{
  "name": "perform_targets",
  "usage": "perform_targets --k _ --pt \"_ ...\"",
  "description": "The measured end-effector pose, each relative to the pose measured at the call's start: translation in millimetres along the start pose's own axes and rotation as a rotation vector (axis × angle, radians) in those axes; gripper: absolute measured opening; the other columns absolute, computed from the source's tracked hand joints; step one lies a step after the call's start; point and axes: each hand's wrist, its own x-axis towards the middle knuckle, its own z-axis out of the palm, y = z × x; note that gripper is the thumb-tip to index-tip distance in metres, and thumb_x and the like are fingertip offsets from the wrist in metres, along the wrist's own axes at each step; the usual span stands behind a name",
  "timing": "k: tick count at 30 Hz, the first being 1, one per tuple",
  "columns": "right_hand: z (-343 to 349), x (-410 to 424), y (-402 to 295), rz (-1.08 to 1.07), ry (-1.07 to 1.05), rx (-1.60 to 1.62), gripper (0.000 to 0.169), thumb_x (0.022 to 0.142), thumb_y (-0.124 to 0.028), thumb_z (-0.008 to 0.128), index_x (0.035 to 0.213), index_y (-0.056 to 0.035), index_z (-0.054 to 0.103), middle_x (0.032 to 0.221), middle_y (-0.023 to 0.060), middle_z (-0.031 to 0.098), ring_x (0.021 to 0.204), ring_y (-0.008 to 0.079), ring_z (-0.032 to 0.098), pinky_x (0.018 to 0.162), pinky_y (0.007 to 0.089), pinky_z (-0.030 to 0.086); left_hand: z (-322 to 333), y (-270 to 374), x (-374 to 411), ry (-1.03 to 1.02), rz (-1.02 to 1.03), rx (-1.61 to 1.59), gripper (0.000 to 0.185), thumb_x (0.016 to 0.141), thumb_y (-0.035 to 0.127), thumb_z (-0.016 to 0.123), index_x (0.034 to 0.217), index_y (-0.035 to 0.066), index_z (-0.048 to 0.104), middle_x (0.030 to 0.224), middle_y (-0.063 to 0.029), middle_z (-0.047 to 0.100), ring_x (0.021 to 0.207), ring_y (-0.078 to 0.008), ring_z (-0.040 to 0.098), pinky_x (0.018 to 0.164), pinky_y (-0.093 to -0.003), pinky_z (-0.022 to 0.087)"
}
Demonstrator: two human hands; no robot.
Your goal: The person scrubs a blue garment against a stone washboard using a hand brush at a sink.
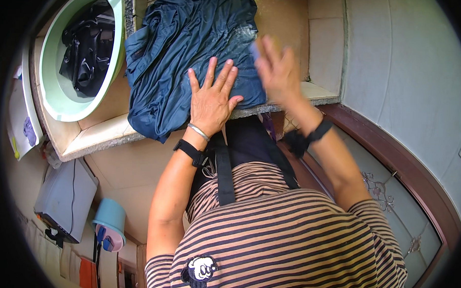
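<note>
A wet dark-teal garment [172, 65] lies bunched over the edge of a tiled wash basin, with whitish suds on its right part. My left hand [213, 95] rests palm down on the cloth, fingers spread, holding nothing. At the garment's right edge is my right hand [277, 71], blurred by motion. Its fingers are around a small block-like thing [255, 51], bluish and yellowish, perhaps a brush or soap; the blur hides which.
A pale green plastic basin [117, 56] with dark wet cloth in water stands at the left. The tiled basin rim [101, 141] runs along the front. A grey appliance [63, 199] and a blue bucket [110, 214] stand lower left. A wall [389, 62] rises at the right.
</note>
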Motion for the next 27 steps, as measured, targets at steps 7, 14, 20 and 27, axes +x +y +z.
perform_targets --k 7,14,20,27 --pt "22 -12 39 0.012 0.049 -0.318 0.061 0.095 -0.026 0.072 0.152 -0.0229 0.053 0.112 0.0251 0.057 0.101 0.0456 0.062 0.077 0.0543 0.056 5 -13 10 0.056 -0.109 0.072 0.072 0.105 0.042 0.058 0.166 0.01 0.037 0.177 -0.0038 0.026 0.166 -0.0332 0.014 0.126 -0.0712 0.008" --pt "9 -56 -47 -0.081 -0.057 -0.104 0.063 0.089 -0.026 0.076 0.149 -0.0236 0.055 0.11 0.0239 0.055 0.098 0.0432 0.06 0.075 0.0537 0.055 7 -15 9 0.035 -0.138 0.127 0.066 0.107 0.036 0.053 0.166 0.01 0.039 0.177 -0.0041 0.028 0.165 -0.0343 0.016 0.127 -0.0696 0.007" --pt "8 -30 24 0.294 -0.155 -0.398 0.064 0.097 -0.031 0.069 0.157 -0.0256 0.048 0.114 0.0246 0.058 0.099 0.0449 0.062 0.076 0.0552 0.056 7 -16 6 0.109 -0.09 0.052 0.062 0.104 0.024 0.054 0.163 0.009 0.043 0.175 -0.0056 0.032 0.163 -0.0346 0.021 0.127 -0.0681 0.009" --pt "24 -49 -62 -0.146 -0.1 -0.011 0.053 0.09 -0.028 0.075 0.14 -0.0224 0.058 0.107 0.0242 0.057 0.094 0.0428 0.06 0.075 0.0531 0.053 15 -42 2 0.547 -0.145 -0.452 0.067 0.087 -0.017 0.046 0.152 -0.003 0.052 0.153 -0.0232 0.056 0.145 -0.0398 0.051 0.124 -0.047 0.037"
